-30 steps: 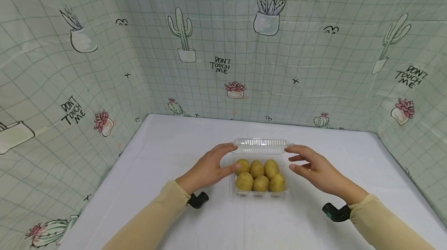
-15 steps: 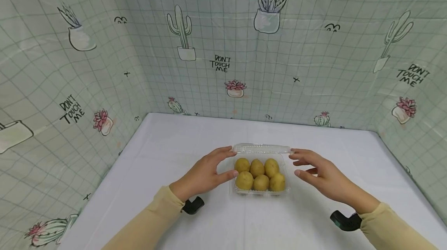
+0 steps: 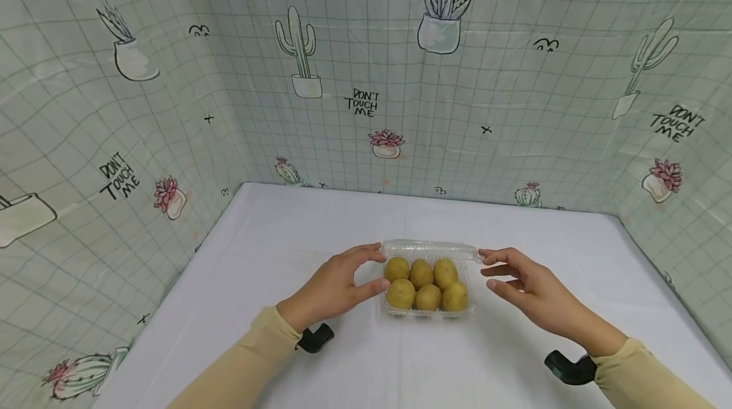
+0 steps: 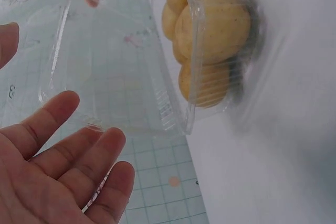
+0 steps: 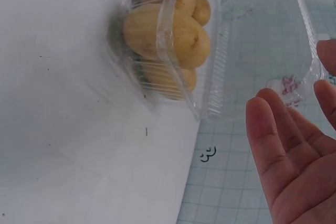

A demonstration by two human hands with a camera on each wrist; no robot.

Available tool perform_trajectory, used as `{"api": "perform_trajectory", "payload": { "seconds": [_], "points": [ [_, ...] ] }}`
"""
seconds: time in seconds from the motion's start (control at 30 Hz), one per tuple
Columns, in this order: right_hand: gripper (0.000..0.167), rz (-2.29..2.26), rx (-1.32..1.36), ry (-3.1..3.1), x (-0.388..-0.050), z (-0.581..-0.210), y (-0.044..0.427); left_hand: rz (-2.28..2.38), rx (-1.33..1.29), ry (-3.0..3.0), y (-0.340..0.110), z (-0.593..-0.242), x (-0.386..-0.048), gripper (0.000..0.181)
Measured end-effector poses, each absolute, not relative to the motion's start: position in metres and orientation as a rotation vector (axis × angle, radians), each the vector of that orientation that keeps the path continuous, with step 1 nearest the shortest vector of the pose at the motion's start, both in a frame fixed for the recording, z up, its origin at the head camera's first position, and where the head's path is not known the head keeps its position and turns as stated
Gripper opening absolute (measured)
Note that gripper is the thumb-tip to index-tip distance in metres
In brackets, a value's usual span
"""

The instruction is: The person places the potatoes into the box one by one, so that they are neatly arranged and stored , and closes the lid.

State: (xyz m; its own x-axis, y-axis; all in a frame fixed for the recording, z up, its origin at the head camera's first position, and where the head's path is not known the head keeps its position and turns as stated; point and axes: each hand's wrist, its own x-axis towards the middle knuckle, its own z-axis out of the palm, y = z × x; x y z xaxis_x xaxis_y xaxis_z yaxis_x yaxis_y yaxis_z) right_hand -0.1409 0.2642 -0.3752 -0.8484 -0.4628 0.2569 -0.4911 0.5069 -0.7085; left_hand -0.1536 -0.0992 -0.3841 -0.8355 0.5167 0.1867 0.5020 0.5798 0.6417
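Several yellow potatoes (image 3: 422, 274) sit in two rows in a clear plastic clamshell box (image 3: 426, 314) on the table. Its hinged lid (image 4: 113, 66) stands raised at the far side of the box, above the potatoes' back row. My left hand (image 3: 333, 285) is at the left end of the lid, fingers extended and thumb apart, near the box's left side. At the opposite end, my right hand (image 3: 534, 291) has its fingertips by the lid's right edge, its fingers loosely bent. Both wrist views show the palms facing the lid without gripping it; whether every fingertip touches is unclear.
A white cloth covers the table (image 3: 297, 231). Behind and on both sides hangs a grid-patterned curtain (image 3: 343, 47) printed with cacti and lettering. A black wrist device (image 3: 572, 369) is below each hand, by the cuffs.
The lid has swung up from lying back and now leans nearer the potatoes. My right hand has shifted slightly right and toward me; the left has drawn back a little leftward. The box stays put.
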Motion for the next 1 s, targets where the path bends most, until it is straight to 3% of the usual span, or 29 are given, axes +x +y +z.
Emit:
{"api": "perform_trajectory", "payload": {
  "seconds": [0.3,0.53,0.67,1.0],
  "points": [
    [0.033,1.291,0.843,-2.702,-0.139,-0.378,0.264,1.173,0.892,2.746,-0.099,-0.385,-0.152,0.036],
    [0.042,1.291,0.845,-2.723,-0.137,-0.383,0.264,1.191,0.847,2.707,-0.099,-0.385,-0.151,0.046],
    [0.037,1.254,0.857,-2.724,-0.137,-0.385,0.265,1.13,0.844,2.728,-0.098,-0.386,-0.152,0.054],
    [0.024,1.217,0.831,-2.715,-0.139,-0.394,0.264,1.039,0.805,2.776,-0.096,-0.391,-0.151,0.053]
  ]
}}
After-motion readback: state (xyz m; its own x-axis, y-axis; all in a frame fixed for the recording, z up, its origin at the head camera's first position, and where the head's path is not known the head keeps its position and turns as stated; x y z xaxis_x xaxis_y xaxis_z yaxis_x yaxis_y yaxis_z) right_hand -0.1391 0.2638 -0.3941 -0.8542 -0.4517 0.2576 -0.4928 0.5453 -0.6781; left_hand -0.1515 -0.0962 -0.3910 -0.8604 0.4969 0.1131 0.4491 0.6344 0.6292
